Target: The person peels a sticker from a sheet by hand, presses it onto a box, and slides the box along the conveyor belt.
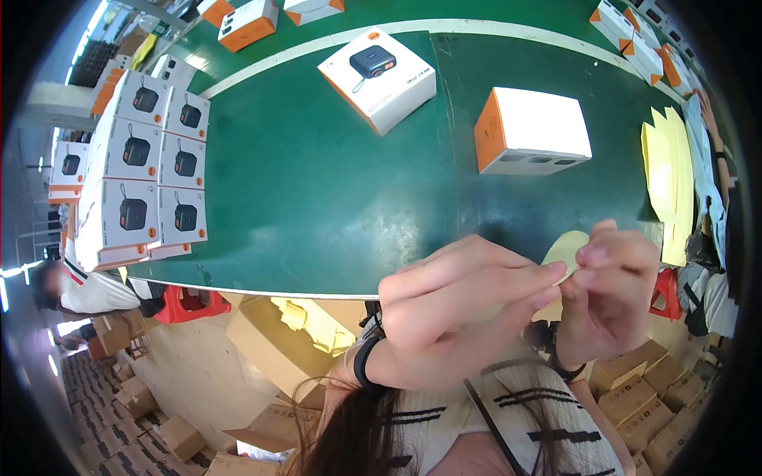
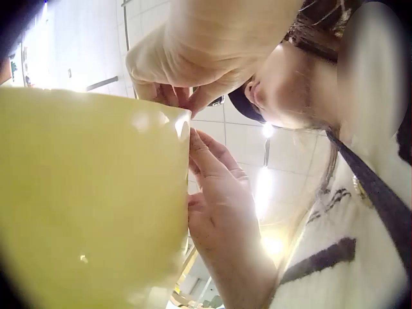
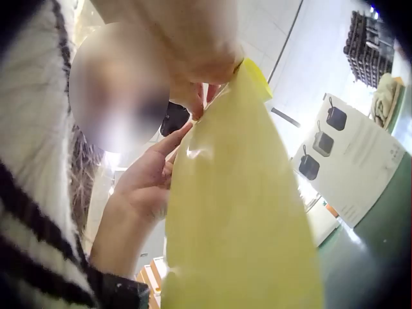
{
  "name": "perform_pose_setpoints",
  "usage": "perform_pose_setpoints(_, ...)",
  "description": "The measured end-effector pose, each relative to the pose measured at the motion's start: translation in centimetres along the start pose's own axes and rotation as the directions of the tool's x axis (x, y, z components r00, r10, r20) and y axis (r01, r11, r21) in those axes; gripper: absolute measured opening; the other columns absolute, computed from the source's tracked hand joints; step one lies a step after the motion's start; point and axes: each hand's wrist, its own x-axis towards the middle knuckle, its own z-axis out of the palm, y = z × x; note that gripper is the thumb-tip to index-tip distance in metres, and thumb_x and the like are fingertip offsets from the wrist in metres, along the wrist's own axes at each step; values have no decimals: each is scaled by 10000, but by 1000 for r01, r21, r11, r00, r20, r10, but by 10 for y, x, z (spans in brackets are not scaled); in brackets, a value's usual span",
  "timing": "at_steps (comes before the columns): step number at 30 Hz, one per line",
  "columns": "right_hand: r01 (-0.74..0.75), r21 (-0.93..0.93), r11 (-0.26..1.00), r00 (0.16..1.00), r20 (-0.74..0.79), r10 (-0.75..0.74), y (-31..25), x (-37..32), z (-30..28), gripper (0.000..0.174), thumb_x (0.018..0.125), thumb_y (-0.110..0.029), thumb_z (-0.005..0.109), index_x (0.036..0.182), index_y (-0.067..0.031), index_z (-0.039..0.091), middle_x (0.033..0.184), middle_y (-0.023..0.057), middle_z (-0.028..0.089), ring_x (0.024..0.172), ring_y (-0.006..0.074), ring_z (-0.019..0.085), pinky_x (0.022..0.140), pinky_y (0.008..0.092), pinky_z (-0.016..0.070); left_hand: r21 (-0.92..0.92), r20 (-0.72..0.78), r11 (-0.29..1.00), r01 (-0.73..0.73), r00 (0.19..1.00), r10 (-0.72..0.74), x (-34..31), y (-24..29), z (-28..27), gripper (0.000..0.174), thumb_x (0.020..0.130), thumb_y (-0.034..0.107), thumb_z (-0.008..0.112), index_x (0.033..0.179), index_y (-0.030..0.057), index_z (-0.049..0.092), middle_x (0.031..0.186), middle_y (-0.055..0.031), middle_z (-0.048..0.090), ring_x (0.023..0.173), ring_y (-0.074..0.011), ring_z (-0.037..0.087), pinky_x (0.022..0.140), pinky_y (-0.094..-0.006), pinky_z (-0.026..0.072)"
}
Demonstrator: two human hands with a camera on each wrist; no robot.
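Both hands meet in front of the chest, close over the table's near edge in the head view. Between them is a glossy pale-yellow sheet point(image 1: 562, 247), mostly covered by the fingers there. My left hand point(image 1: 456, 297) pinches its edge between thumb and fingertips. The right hand point(image 1: 615, 289), fingers curled, pinches the same edge right beside the left fingertips. In the left wrist view the yellow sheet point(image 2: 90, 193) spreads large and hangs down from the fingers. From the right wrist, the sheet point(image 3: 238, 193) appears as a long hanging strip, its upper corner at the fingertips.
On the green table point(image 1: 317, 214) lie a white printed box point(image 1: 405, 91) and a white-and-orange box point(image 1: 548, 119). Stacked speaker boxes point(image 1: 131, 151) stand at left. More yellow sheets point(image 1: 668, 182) hang at the right edge. Below sit an open carton point(image 1: 274, 341) and a red stool point(image 1: 190, 305).
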Motion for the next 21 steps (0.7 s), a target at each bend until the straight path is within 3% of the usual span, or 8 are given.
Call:
perform_pose_setpoints(3,-147,-27,989,976,159,149,-9,13,-6,199,704,29,768,874,-50,701,940,92,605,739,173,541,589,303,390,-1,-2,1000,-20,1000,20,-1,-1,0,316,719,-173,667,1018,-81,717,821,-157,695,653,-173,652,577,-215,491)
perform_pose_setpoints(7,-136,29,990,970,207,127,-1,10,-12,233,670,46,774,876,-42,707,938,94,604,724,166,523,600,301,391,41,31,999,-7,1000,6,-1,1,-1,325,715,-177,666,1023,-82,715,835,-160,696,659,-174,654,575,-209,488)
perform_pose_setpoints(9,75,-96,993,991,117,-63,-3,8,-7,249,663,51,781,878,-52,708,946,72,608,740,151,518,616,301,387,78,8,997,17,1000,-17,-2,3,-1,326,714,-173,672,1024,-84,714,843,-159,697,664,-176,656,574,-205,486)
perform_pose_setpoints(10,77,-95,992,991,118,-66,0,4,-6,249,663,51,781,878,-52,708,946,72,608,740,151,518,616,301,387,78,6,997,15,1000,-15,-2,2,-2,326,714,-173,672,1024,-84,714,843,-159,697,664,-176,656,574,-205,486)
perform_pose_setpoints(12,369,-232,900,927,27,-374,6,-8,-5,281,675,38,791,918,-75,707,996,38,600,773,146,519,613,296,363,-13,26,1000,-17,1000,17,-3,2,-3,309,716,-173,678,1010,-84,717,841,-159,699,665,-175,655,571,-211,486)
perform_pose_setpoints(15,422,-360,832,900,55,-432,3,-12,-2,277,719,6,784,960,-102,702,1049,6,585,788,151,511,603,299,347,-40,-19,999,20,1000,-21,-4,4,2,283,728,-166,679,996,-86,720,835,-167,698,661,-171,651,567,-218,485)
perform_pose_setpoints(19,365,-337,868,927,49,-371,-3,-10,-5,262,757,-35,777,990,-115,689,1080,20,568,798,157,514,588,305,336,-60,-3,995,79,997,-79,-4,9,-1,240,748,-154,674,972,-86,725,827,-173,698,655,-169,647,572,-222,484)
perform_pose_setpoints(21,255,-253,933,963,153,-222,-9,-4,-13,268,783,-115,789,1022,-71,676,1104,85,567,857,184,551,622,308,394,-111,-25,988,111,993,-114,-7,7,-1,172,801,-123,653,964,-91,698,824,-153,691,660,-151,638,594,-223,483)
